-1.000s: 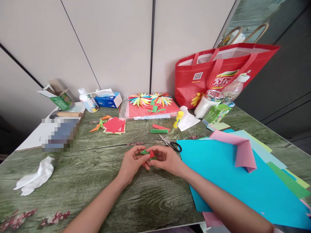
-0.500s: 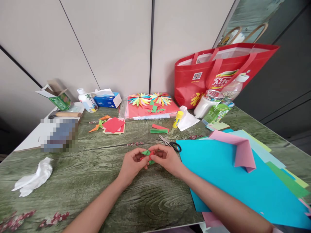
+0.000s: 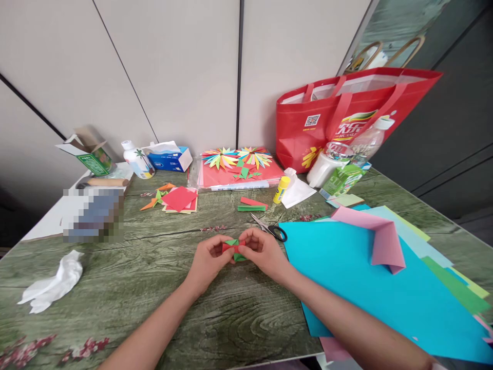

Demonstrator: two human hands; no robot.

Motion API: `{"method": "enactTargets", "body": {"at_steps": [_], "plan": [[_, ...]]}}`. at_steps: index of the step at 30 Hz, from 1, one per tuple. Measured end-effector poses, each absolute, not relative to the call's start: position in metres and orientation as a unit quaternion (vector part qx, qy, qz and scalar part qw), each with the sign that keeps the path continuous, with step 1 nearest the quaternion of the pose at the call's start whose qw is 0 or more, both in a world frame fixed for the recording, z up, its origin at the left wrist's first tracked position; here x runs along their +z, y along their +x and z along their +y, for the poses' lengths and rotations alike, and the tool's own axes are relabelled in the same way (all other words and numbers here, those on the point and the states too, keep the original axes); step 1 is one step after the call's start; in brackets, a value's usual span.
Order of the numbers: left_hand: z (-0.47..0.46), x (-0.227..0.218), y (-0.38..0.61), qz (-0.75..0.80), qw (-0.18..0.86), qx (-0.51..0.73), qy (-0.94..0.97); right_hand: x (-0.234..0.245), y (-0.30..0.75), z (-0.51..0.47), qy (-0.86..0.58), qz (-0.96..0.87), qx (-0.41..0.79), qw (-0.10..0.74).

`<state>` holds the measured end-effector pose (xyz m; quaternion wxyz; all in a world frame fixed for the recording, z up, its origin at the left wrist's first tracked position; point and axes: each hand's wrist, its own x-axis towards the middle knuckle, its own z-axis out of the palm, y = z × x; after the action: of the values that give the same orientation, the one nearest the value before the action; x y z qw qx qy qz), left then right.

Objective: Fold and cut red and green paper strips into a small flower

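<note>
Between my two hands is a small folded paper piece (image 3: pixel 232 248) in red and green, held just above the table. My left hand (image 3: pixel 210 259) pinches its left side, and my right hand (image 3: pixel 265 252) pinches the right side; both thumbs lie on the near face. The fingertips hide part of it. Scissors (image 3: pixel 271 228) with black handles lie just beyond my right hand. Farther back rest a green paper strip (image 3: pixel 252 208) and a red paper strip (image 3: pixel 254 202).
Blue paper sheets (image 3: pixel 346 277) with a folded pink piece (image 3: pixel 387 241) spread at the right. A glue stick (image 3: pixel 281 190) stands behind the scissors. A red bag (image 3: pixel 304 128) and a tissue box (image 3: pixel 167 158) line the back; a crumpled tissue (image 3: pixel 54 282) lies left.
My fingers have shifted slightly on the red and green paper piece, and more of its red middle shows. The hands stay in nearly the same place.
</note>
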<state>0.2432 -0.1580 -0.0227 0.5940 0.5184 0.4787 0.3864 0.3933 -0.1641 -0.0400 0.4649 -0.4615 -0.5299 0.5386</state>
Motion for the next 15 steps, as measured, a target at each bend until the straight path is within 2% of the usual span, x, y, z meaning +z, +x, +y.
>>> {"method": "enactTargets", "body": {"at_steps": [8,15], "plan": [[-0.1583,-0.0222,0.2434,0.457,0.662,0.409,0.432,-0.0400,0.3923,-0.1638,-0.451,-0.484,0.579,0.476],[-0.1587,-0.0220,0.2415,0.422,0.712,0.360,0.430,-0.0429,0.3917,-0.1639,-0.472,-0.478,0.573,0.470]]}}
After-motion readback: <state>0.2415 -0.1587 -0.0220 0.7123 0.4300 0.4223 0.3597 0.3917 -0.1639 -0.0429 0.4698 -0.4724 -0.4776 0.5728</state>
